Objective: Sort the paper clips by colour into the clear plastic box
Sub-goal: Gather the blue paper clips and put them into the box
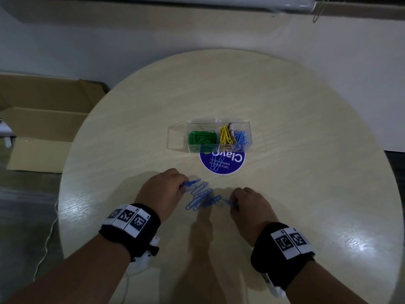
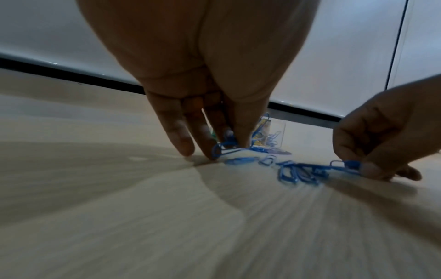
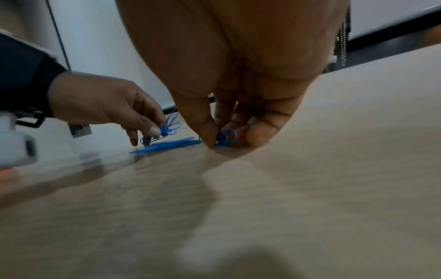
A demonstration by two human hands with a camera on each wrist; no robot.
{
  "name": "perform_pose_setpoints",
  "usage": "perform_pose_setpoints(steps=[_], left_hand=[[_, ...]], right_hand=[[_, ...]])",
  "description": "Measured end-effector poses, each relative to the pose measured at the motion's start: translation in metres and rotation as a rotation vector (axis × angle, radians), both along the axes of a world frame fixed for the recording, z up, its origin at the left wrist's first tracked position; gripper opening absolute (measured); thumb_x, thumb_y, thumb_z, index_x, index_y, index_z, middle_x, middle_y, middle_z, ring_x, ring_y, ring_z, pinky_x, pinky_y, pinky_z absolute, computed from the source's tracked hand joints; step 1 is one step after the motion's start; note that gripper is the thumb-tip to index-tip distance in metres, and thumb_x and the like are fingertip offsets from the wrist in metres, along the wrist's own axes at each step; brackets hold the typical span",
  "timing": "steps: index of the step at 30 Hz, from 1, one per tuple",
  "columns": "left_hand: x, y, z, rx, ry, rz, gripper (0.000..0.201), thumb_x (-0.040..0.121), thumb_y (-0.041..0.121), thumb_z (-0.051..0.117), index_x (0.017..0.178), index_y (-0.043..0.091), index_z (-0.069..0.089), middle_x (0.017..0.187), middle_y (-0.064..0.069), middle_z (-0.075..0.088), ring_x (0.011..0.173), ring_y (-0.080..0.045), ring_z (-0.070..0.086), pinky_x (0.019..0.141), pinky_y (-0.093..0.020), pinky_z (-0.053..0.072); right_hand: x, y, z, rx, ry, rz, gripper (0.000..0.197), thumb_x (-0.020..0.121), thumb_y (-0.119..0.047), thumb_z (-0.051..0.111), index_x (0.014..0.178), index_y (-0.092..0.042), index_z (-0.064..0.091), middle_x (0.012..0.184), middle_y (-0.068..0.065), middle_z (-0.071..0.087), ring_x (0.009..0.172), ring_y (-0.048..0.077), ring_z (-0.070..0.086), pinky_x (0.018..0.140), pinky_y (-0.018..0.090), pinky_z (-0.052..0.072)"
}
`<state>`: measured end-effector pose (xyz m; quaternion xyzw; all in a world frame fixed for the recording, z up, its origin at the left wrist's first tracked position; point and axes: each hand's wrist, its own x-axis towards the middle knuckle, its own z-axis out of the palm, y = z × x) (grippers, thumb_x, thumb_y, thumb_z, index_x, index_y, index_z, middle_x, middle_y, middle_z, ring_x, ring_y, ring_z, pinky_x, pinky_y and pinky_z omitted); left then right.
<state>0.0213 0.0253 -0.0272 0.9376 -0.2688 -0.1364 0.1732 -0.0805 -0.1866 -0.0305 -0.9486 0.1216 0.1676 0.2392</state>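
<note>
Loose string of blue paper clips [image 1: 203, 197] lying flat on round pale wood-grain surface [image 1: 306, 119], near edge, between the two hands; long axis of the cluster running from far-left down to near-right, single clips mostly slanted the other way, upper ends toward far-right. Left hand [image 1: 163, 189] at far-left end, thumb and forefinger pinching a few blue clips [image 2: 226, 146], remaining fingertips [image 2: 183, 147] down on the surface. Right hand [image 1: 248, 206] at near-right end, thumb and forefinger closed on one blue clip [image 3: 226, 137], other fingers curled just beside. Further out, one blue clip [image 1: 217, 164] alone on round purple sticker [image 1: 236, 164], long axis pointing away toward the box, slightly tilted right. Clear plastic box [image 1: 178, 137] just beyond, near wall overlapping sticker's far edge, long side running left-right. Inside: green clips [image 1: 202, 138] in middle compartment, yellow clips [image 1: 225, 134] next to the right, more blue clips [image 1: 241, 137] at right end; left compartment contents cannot be made out. Black bands with printed markers [image 1: 127, 218] on both wrists. Open cardboard carton [image 1: 43, 119] on floor, left of the surface. White wall behind.
</note>
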Motion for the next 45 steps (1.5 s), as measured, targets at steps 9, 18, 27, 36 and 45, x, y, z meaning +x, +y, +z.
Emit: perform_pose_setpoints(steps=[9, 18, 27, 36, 45], left_hand=[[0.019, -0.063, 0.054, -0.309, -0.041, 0.196, 0.013, 0.087, 0.03, 0.067, 0.096, 0.022, 0.073, 0.086, 0.008, 0.067, 0.073, -0.01, 0.061, 0.072, -0.027, 0.05], [0.058, -0.157, 0.055, -0.247, 0.022, 0.27, 0.023, 0.086, 0.035, 0.063, 0.086, 0.016, 0.075, 0.08, -0.006, 0.073, 0.077, -0.024, 0.067, 0.071, -0.036, 0.054], [0.048, -0.131, 0.063, -0.421, 0.001, 0.389, 0.027, 0.096, 0.038, 0.046, 0.111, 0.024, 0.064, 0.104, 0.005, 0.065, 0.088, -0.01, 0.061, 0.079, -0.027, 0.052], [0.0, -0.026, 0.032, -0.236, 0.032, 0.364, 0.007, 0.089, 0.031, 0.059, 0.088, 0.032, 0.065, 0.083, 0.012, 0.058, 0.074, -0.009, 0.057, 0.069, -0.026, 0.045], [-0.043, 0.004, -0.011, 0.014, -0.124, -0.019, 0.037, 0.077, 0.014, 0.063, 0.111, 0.029, 0.06, 0.098, 0.0, 0.06, 0.085, -0.029, 0.052, 0.064, -0.04, 0.053]], right_hand=[[-0.001, -0.051, 0.021, 0.148, -0.191, -0.346, 0.006, 0.076, -0.028, 0.067, 0.074, -0.027, 0.062, 0.072, -0.007, 0.066, 0.069, 0.018, 0.061, 0.063, 0.029, 0.047], [0.019, -0.088, 0.043, 0.171, -0.355, -0.519, 0.008, 0.077, -0.022, 0.073, 0.074, -0.025, 0.066, 0.066, -0.013, 0.065, 0.065, 0.001, 0.058, 0.055, 0.015, 0.039], [0.071, -0.093, 0.057, 0.242, -0.377, -0.49, 0.009, 0.076, -0.02, 0.071, 0.08, -0.024, 0.066, 0.068, -0.007, 0.068, 0.064, 0.012, 0.064, 0.062, 0.026, 0.053], [0.105, -0.076, 0.06, 0.019, -0.378, -0.375, 0.021, 0.081, -0.037, 0.067, 0.097, -0.023, 0.069, 0.096, -0.004, 0.07, 0.087, 0.019, 0.065, 0.077, 0.026, 0.048], [0.076, -0.014, 0.017, -0.136, -0.027, 0.458, 0.063, 0.085, 0.001, 0.044, 0.145, -0.015, 0.035, 0.153, 0.002, 0.031, 0.138, 0.026, 0.029, 0.114, 0.035, 0.025]])
